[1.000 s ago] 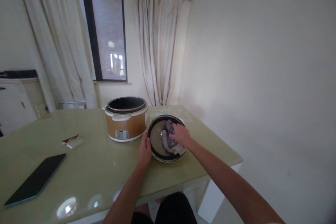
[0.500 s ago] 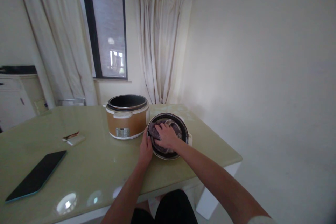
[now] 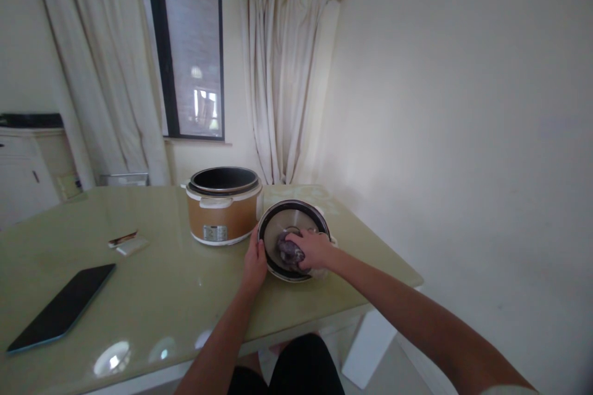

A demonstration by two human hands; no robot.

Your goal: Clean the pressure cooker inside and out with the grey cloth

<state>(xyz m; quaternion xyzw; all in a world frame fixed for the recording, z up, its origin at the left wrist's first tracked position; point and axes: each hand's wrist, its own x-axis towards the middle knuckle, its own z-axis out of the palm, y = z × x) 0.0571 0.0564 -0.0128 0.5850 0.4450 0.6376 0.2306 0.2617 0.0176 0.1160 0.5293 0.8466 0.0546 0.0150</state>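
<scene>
A round rice cooker lid (image 3: pixel 277 222) is propped at a tilt on the table, its metal inner face turned towards me. My left hand (image 3: pixel 254 259) grips the lid's left rim, fingers behind it and thumb in front. In my right hand (image 3: pixel 317 249) is a bunched purple-grey cloth (image 3: pixel 290 251), pressed against the lower middle of the lid's inner face. Just left of and behind the lid stands the rice cooker (image 3: pixel 223 210), brown with white trim, its top uncovered and a dark pot inside.
The glossy green table (image 3: pixel 185 296) reflects the light. A dark tablet-like slab (image 3: pixel 65 305) lies at the left, with a small white packet (image 3: pixel 131 246) and a thin brown item (image 3: pixel 123 238) beyond it. Curtains (image 3: pixel 282 74) and a wall stand behind.
My right hand has moved the cloth from the lid's left side to its lower middle, and the cloth is more bunched. My left hand stays on the rim.
</scene>
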